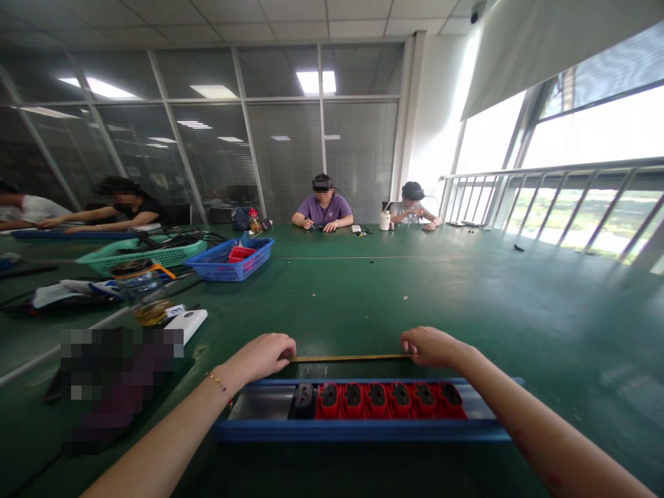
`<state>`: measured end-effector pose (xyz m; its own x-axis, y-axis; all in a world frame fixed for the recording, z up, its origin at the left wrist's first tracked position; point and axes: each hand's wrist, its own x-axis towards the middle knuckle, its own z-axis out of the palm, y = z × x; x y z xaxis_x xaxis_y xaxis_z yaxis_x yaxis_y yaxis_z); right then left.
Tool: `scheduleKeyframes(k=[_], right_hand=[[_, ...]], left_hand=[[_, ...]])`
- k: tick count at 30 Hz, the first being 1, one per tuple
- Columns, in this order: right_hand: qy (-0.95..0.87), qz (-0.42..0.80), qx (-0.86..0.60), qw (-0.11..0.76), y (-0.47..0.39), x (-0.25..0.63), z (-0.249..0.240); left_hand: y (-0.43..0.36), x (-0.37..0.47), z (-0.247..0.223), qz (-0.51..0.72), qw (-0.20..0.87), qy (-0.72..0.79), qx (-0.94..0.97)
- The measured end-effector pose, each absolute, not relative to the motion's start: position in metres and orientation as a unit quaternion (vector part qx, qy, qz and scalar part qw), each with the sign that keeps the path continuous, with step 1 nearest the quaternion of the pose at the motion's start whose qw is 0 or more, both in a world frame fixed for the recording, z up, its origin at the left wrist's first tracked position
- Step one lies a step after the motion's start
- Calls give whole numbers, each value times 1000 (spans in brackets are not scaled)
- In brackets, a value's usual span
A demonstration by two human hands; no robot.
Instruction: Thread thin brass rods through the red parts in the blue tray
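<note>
A thin yellow strip (pixel 353 358) runs straight from side to side, low over the green table. At its left end my left hand (pixel 267 354) is closed, fingers curled down round it. My right hand (pixel 428 346) pinches the other end, with its fingertips partly hidden. Nearer to me, between my forearms, lies a long blue channel (pixel 363 430) with a bare metallic inside. Set in a row within it are several red socket blocks (pixel 377 401) with dark faces. A black socket block (pixel 303 401) sits at the left of that row.
On the left stand a blue basket (pixel 228 271) holding a red part and a green basket (pixel 140 257) with dark cables. A white power bank-like box (pixel 187 326) lies nearer, beside blurred items. Across the table (pixel 467 290) sit several people; a railing (pixel 560 200) borders the right.
</note>
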<state>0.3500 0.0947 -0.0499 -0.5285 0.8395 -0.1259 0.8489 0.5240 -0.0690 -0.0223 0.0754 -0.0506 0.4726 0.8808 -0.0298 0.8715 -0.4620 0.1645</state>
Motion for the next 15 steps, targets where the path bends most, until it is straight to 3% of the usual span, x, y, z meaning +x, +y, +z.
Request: scheduleKeyframes(k=[6, 11, 15], right_hand=[[872, -70, 482, 52, 98, 350, -53], [870, -160, 462, -74, 81, 371, -40], [842, -256, 447, -160, 52, 389, -24]], left_hand=[[80, -11, -52, 17, 68, 518, 852], [69, -12, -39, 46, 87, 528, 843], [47, -13, -20, 131, 227, 520, 813]])
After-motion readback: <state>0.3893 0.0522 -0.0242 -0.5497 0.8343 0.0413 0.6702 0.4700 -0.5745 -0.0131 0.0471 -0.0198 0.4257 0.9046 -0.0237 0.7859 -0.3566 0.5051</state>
